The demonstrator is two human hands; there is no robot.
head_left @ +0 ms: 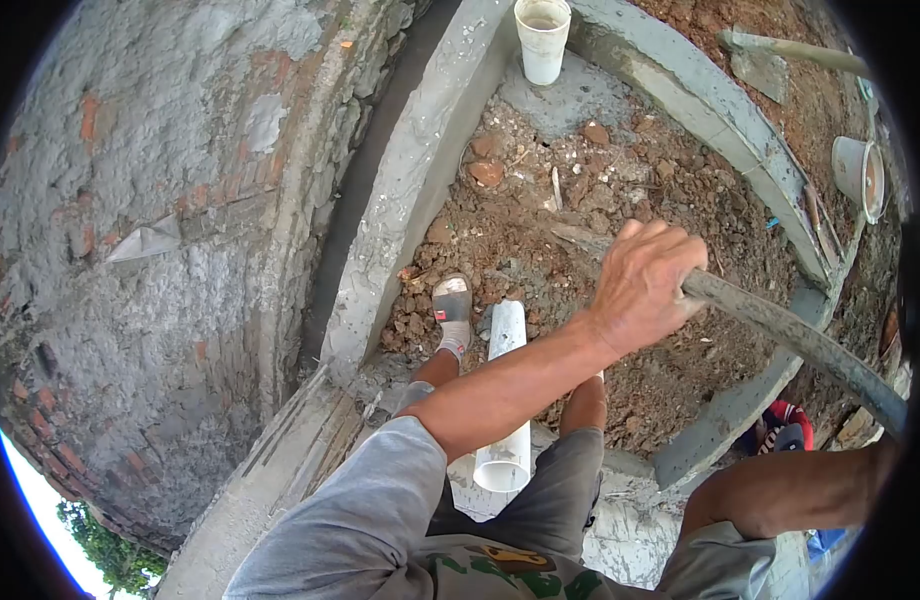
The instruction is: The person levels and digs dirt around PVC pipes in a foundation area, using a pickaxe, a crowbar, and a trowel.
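My left hand (648,280) is closed around a long, dirt-caked bar (780,330) near its middle. One end of the bar reaches left over the brown soil (680,380); the other runs down to the right edge. There my right forearm (795,487) reaches toward the bar, and the hand itself is lost in the dark border. A white pipe (507,400) lies between my legs, under my left forearm. My sandalled foot (453,300) stands on the soil left of the pipe.
Low cement walls (395,190) frame the soil. An upright white pipe (543,45) stands at the top. A bucket (860,178) and a wooden-handled tool (800,50) are at the right. A rough brick wall (160,270) fills the left. Someone's red-and-black cap (788,428) shows lower right.
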